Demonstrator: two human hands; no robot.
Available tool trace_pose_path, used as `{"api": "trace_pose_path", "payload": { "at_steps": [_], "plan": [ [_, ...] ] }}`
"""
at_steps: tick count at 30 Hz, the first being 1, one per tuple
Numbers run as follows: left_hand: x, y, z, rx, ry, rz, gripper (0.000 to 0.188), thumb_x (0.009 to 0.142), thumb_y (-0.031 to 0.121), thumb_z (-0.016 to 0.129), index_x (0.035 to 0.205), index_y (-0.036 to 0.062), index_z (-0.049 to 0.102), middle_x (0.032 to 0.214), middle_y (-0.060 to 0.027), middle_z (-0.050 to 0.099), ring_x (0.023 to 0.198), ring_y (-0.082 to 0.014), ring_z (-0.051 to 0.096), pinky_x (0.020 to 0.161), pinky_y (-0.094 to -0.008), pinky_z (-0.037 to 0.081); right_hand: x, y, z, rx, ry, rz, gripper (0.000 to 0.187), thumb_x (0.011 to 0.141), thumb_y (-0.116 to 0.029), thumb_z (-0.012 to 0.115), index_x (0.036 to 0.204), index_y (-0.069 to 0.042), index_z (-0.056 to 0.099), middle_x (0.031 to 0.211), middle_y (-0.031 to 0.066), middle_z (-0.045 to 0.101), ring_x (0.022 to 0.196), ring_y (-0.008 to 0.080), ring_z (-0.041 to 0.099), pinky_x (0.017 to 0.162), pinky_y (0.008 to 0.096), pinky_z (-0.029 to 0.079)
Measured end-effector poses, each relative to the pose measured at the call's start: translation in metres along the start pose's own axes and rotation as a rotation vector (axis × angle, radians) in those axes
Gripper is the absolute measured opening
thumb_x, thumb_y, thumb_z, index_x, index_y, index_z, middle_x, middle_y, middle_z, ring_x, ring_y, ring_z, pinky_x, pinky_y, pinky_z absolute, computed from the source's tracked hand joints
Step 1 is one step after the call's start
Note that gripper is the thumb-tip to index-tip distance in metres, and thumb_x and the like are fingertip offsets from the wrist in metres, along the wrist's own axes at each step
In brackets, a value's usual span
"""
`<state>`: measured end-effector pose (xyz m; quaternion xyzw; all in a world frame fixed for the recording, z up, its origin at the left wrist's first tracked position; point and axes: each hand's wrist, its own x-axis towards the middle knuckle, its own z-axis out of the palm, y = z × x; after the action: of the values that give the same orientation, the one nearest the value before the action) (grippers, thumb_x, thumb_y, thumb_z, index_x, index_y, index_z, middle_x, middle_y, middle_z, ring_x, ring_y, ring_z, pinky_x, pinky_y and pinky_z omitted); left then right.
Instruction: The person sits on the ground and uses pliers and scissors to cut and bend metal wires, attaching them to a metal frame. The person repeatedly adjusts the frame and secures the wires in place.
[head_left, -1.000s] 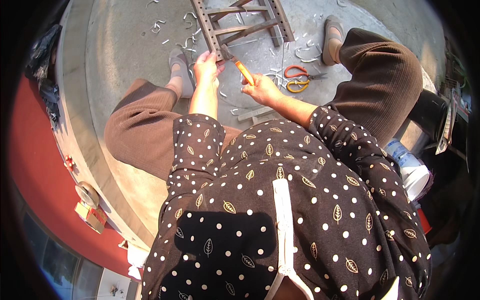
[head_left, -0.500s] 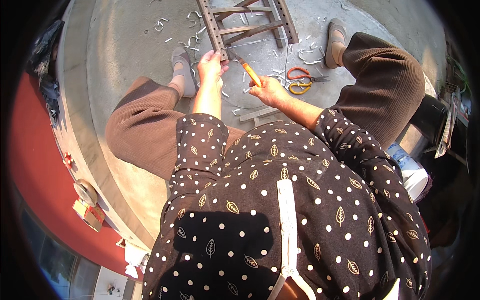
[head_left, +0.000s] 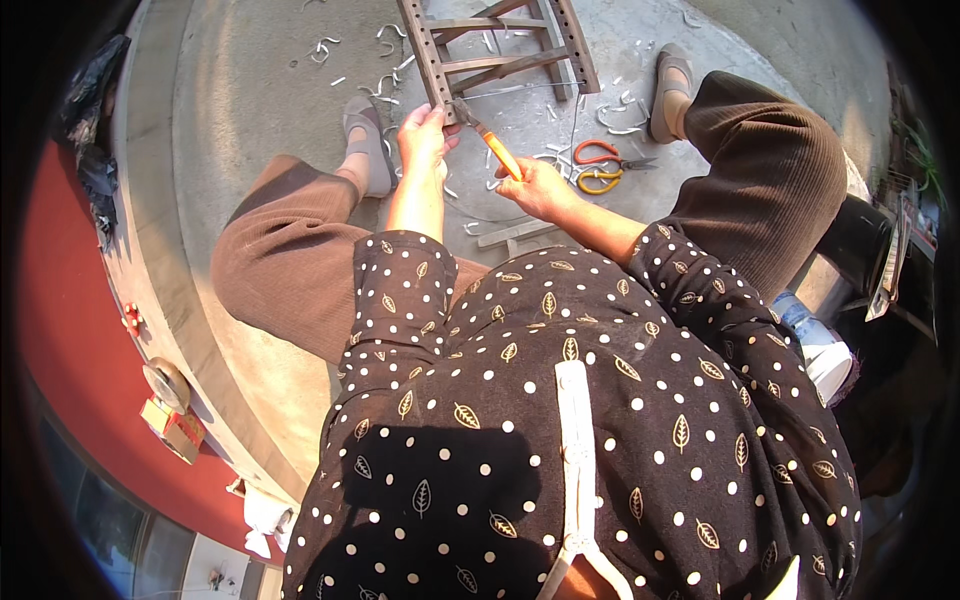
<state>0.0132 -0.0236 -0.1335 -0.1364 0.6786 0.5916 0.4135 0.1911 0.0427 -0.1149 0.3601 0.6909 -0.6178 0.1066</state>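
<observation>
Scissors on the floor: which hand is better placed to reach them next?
Probably the right hand: it is nearer the scissors, though it holds the orange-handled hammer. The left hand grips the brown frame, farther away.

This looks like an outdoor yard or patio beside a building, serving as a makeshift workspace. Strong sunlight falls across bare concrete (head_left: 270, 100) in the upper half of the frame, where curved white scraps (head_left: 627, 130) lie scattered near a wooden frame (head_left: 490, 63), a hammer (head_left: 497, 152) and scissors (head_left: 621, 165). A red surface (head_left: 75, 300) curves down the left edge toward window panes (head_left: 110, 525) at lower left; green leaves (head_left: 925, 165) show at upper right.
</observation>
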Motion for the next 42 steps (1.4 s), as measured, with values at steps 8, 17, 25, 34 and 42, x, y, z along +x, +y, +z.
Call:
{"api": "trace_pose_path", "payload": {
  "at_steps": [8, 17, 25, 34, 42],
  "plan": [
    [-0.001, 0.004, -0.004, 0.049, 0.002, -0.004, 0.046, 0.086, 0.016, 0.06, 0.125, 0.0007, 0.042, 0.099, -0.0106, 0.059, 0.076, -0.0244, 0.062, 0.066, -0.0396, 0.05, -0.001, -0.007, -0.005, -0.026, -0.059, 0.088, 0.031, 0.074, -0.024, 0.065, 0.098, -0.004, 0.062, 0.081, 0.0121, 0.063, 0.076, 0.0204, 0.061, 0.071, 0.0326, 0.048],
    [-0.002, 0.004, -0.004, 0.072, -0.014, 0.005, 0.049, 0.086, 0.017, 0.06, 0.127, 0.0003, 0.041, 0.098, -0.0098, 0.059, 0.074, -0.0236, 0.062, 0.065, -0.0384, 0.05, 0.007, 0.001, -0.001, -0.018, -0.044, 0.052, 0.031, 0.075, -0.023, 0.066, 0.099, -0.004, 0.061, 0.085, 0.0106, 0.063, 0.079, 0.0185, 0.06, 0.074, 0.0317, 0.047],
    [0.001, 0.0, -0.007, 0.07, -0.03, 0.033, 0.049, 0.086, 0.019, 0.06, 0.127, -0.0004, 0.041, 0.095, -0.0083, 0.059, 0.073, -0.0221, 0.062, 0.063, -0.0376, 0.05, 0.006, -0.007, 0.006, 0.022, -0.025, 0.039, 0.029, 0.073, -0.023, 0.064, 0.094, -0.004, 0.063, 0.081, 0.0155, 0.064, 0.077, 0.0262, 0.062, 0.072, 0.0351, 0.048],
    [0.001, -0.004, -0.004, 0.071, -0.013, 0.09, 0.041, 0.088, 0.016, 0.057, 0.122, -0.0025, 0.047, 0.096, -0.0099, 0.062, 0.067, -0.0178, 0.062, 0.054, -0.0287, 0.049, 0.006, -0.028, 0.007, -0.317, 0.053, 0.034, 0.028, 0.073, -0.023, 0.066, 0.087, 0.001, 0.064, 0.079, 0.0211, 0.064, 0.078, 0.0339, 0.063, 0.072, 0.0408, 0.05],
    [0.003, -0.014, -0.009, 0.115, -0.077, 0.105, 0.032, 0.087, 0.019, 0.06, 0.113, 0.0025, 0.054, 0.089, -0.0047, 0.063, 0.068, -0.0159, 0.061, 0.058, -0.0282, 0.049, 0.035, -0.036, 0.009, 0.574, -0.141, 0.544, 0.025, 0.077, -0.02, 0.064, 0.087, 0.002, 0.058, 0.069, 0.0167, 0.061, 0.059, 0.0275, 0.062, 0.05, 0.0351, 0.05]
  ]
}}
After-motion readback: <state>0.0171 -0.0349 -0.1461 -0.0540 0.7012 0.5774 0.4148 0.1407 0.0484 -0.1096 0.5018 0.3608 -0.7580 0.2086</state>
